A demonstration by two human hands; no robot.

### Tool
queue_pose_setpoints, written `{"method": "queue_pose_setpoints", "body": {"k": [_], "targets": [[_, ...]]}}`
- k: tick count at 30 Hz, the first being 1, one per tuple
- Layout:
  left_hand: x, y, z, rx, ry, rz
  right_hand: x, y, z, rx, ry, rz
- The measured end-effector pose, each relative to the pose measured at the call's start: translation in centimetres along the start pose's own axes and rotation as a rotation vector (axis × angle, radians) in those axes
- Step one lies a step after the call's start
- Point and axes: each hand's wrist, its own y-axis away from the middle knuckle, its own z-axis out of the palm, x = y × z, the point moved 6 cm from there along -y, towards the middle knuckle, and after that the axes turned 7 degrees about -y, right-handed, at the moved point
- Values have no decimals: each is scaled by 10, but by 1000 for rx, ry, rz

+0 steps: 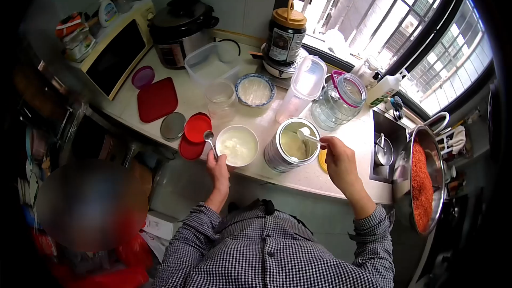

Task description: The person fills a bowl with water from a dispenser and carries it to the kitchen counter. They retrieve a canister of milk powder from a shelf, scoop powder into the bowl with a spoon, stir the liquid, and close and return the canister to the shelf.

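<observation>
My left hand [218,173] is closed around the handle of a metal spoon [209,137], whose bowl points up beside the rim of a white bowl [255,153]. Pale powder or cream-like clumps [234,146] lie in that bowl. Between the thumb and fingers of my right hand [341,162] is a white plastic scoop [305,134], held over the mouth of an open metal can [273,156]. Pale powder [292,145] shows inside the can. A yellow lid [323,161] lies partly hidden behind my right hand.
Red lids [198,127], a clear plastic cup [221,96], a blue-rimmed bowl [255,90] and a glass jar [335,108] stand around the work area. A sink [380,173] and a metal basin of orange-red food [421,186] are at right. Another person [128,258] is at lower left.
</observation>
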Motion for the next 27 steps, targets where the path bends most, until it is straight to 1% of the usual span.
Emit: {"method": "queue_pose_setpoints", "body": {"k": [2, 3, 6, 8, 9, 10, 12, 13, 16, 19, 22, 25, 27], "targets": [[11, 5, 2, -34, -7, -58, 18, 2, 12, -58, 207, -106], [14, 6, 3, -38, -8, -65, 21, -1, 22, -135, 310, -162], [-3, -5, 3, -34, -5, -34, 29, -9, 48, -385, 503, -176], [-24, -18, -5, 3, -159, 97, 26, -15, 60, -433, 576, -310], [-14, -16, -5, 23, -236, 162, 28, -17, 68, -467, 628, -365], [-9, -10, -7, 75, -194, 175, 30, -18, 73, -501, 680, -424], [11, 13, -16, 183, -111, 202, 31, -23, 79, -567, 691, -431], [21, 22, -19, 151, -134, 136, 32, -24, 82, -600, 694, -435], [30, 40, -22, 112, -73, 173, 46, -32, 90, -733, 584, -272], [29, 53, -22, 99, -86, 163, 50, -44, 94, -786, 515, -123], [24, 63, -23, 116, -40, 96, 59, -51, 103, -756, 305, -43], [22, 70, -26, 105, 17, 62, 73, -55, 116, -775, 133, 3], [25, 75, -29, 116, 35, 68, 68, -55, 118, -825, 36, 47]]}}
